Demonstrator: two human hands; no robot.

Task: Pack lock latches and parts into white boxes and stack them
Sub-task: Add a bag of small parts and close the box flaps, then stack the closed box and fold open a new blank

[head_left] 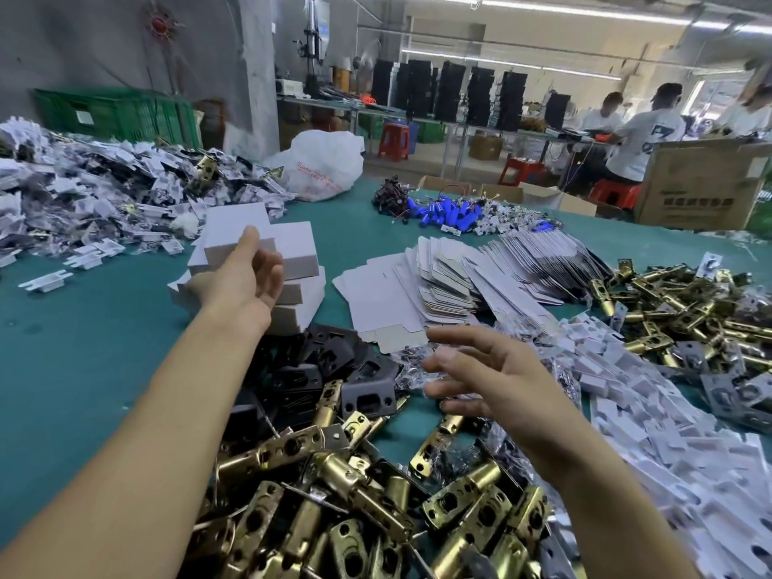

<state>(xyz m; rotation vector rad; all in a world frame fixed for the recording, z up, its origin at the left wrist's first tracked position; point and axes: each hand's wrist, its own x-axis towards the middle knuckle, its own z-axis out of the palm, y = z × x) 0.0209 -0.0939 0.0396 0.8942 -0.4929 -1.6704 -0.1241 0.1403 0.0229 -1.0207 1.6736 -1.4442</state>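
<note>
Stacking step. Left hand [246,282], fingers loosely spread, at the white boxes [298,248]. Right hand [488,378] spread, empty, over the surface. Next probably needs a flat blank [376,294].

Red lettering on white plastic bag [321,165], dark print on cardboard carton [702,185], neither legible
</note>
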